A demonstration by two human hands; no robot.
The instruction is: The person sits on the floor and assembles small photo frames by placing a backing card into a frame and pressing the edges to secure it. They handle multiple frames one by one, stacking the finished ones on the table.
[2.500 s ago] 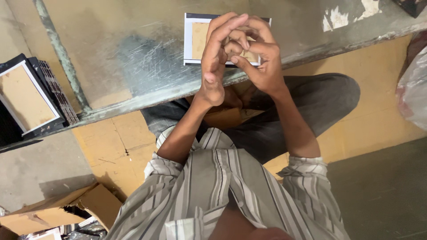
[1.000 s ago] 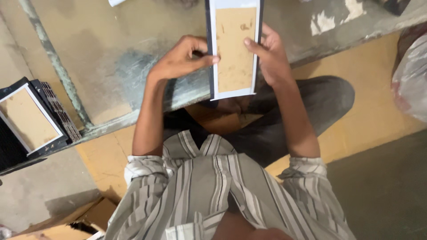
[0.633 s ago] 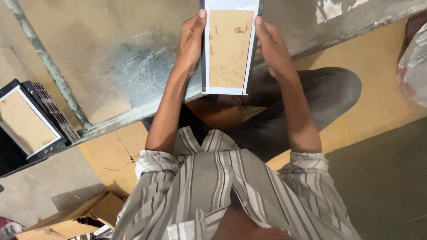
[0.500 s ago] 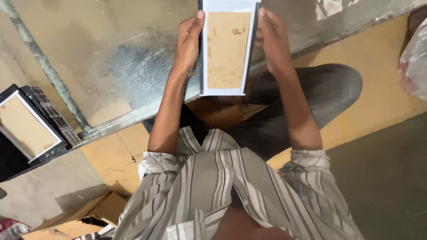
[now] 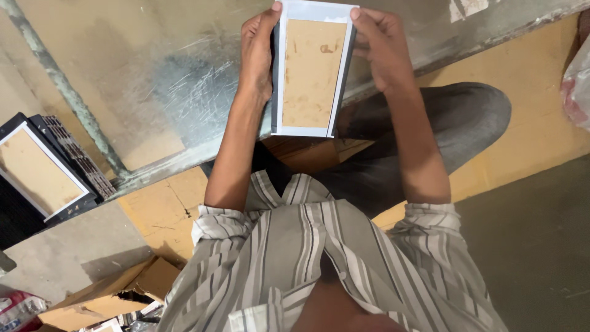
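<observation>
Brown-backed, white-bordered picture frame (image 5: 312,72) is held upright at 12 o'clock over the scratched metal table (image 5: 184,92). Left hand (image 5: 258,52) and right hand (image 5: 381,49) grip its long edges, fingers closed on them. Stacked frames (image 5: 43,175) lie at 9 o'clock, a torn cardboard box (image 5: 117,295) at 7 o'clock.

scratched metal table top (image 5: 184,98) with a grey-green pipe leg (image 5: 67,92) — yellow painted floor (image 5: 541,129), cracked at the left; grey concrete floor (image 5: 534,246); torn cardboard box (image 5: 104,298) at lower left; stack of dark frames (image 5: 43,175) leaning at the left edge.
</observation>
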